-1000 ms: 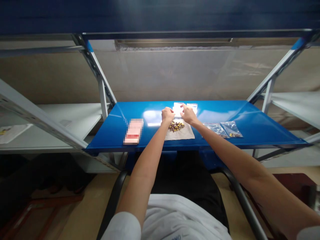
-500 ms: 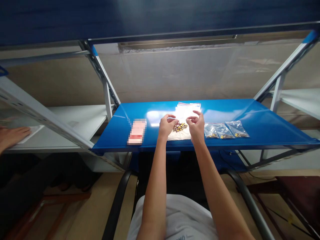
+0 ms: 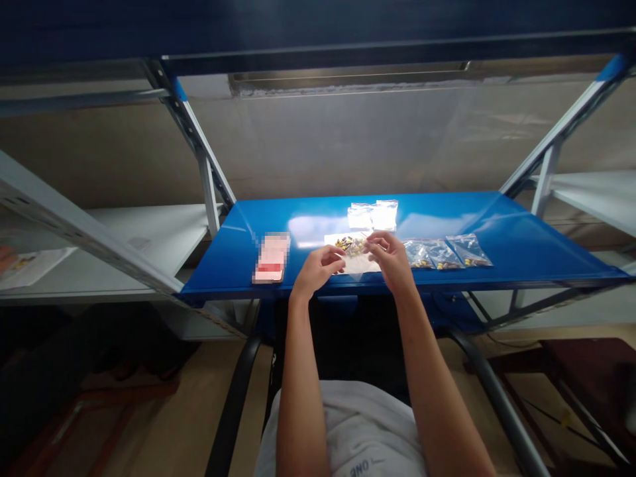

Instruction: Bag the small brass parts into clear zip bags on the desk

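Note:
My right hand [image 3: 390,257] is closed in a pinch on the edge of a small clear zip bag [image 3: 356,249], which hangs over a sheet of pale paper [image 3: 366,266]. Through and beside the bag I see a pile of yellow and dark brown capsules [image 3: 344,241] on that paper. My left hand [image 3: 320,266] is at the paper's left side, fingers curled but apart from the thumb, with nothing visible in it. Behind the pile lie several flat, glaring zip bags [image 3: 362,216].
Right of my hand, three zip bags with capsules [image 3: 447,255] lie in a row on the blue table [image 3: 521,245]. A blurred-out pink phone-like object [image 3: 271,257] lies at left. At far left, another person's hand [image 3: 6,258] touches paper [image 3: 37,268] on a white shelf.
A clear bag is now in my right hand, and the bags at the back lie more spread apart. My left hand has moved left and nearer to me, away from the capsules.

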Tool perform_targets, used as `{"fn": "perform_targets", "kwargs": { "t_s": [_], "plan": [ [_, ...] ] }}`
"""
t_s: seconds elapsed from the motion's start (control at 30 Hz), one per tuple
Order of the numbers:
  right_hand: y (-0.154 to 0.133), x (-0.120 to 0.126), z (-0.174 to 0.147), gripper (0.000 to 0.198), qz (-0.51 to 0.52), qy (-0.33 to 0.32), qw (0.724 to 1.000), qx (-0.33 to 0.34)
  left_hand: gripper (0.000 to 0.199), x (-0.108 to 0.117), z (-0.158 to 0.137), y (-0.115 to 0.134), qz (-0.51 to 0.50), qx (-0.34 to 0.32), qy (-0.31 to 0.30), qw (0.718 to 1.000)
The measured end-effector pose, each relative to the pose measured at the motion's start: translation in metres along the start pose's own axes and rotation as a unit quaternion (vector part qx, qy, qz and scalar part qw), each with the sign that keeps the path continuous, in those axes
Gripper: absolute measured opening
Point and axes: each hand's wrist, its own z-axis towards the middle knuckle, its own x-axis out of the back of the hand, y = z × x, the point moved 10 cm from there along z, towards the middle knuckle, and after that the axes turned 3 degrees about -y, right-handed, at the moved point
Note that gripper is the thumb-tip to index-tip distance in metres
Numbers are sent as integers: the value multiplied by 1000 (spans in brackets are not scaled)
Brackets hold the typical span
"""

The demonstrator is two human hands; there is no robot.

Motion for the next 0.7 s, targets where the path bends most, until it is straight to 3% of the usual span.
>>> {"fn": "perform_targets", "kwargs": {
  "t_s": [0.27,0.47,0.6,0.7],
  "plan": [
    [19,8,0,39,5,-14,999,-46,22,15,-5,0,22,-36,65,997],
    [31,21,-2,43,3,33,995,-93,33,32,-19,37,82,-134,172,972],
    [22,13,-2,43,-1,14,996,-85,33,5,-22,72,218,-189,150,945],
    [13,4,-3,42,-12,-9,998,-68,38,-27,-17,76,309,-197,114,924]
  ]
}}
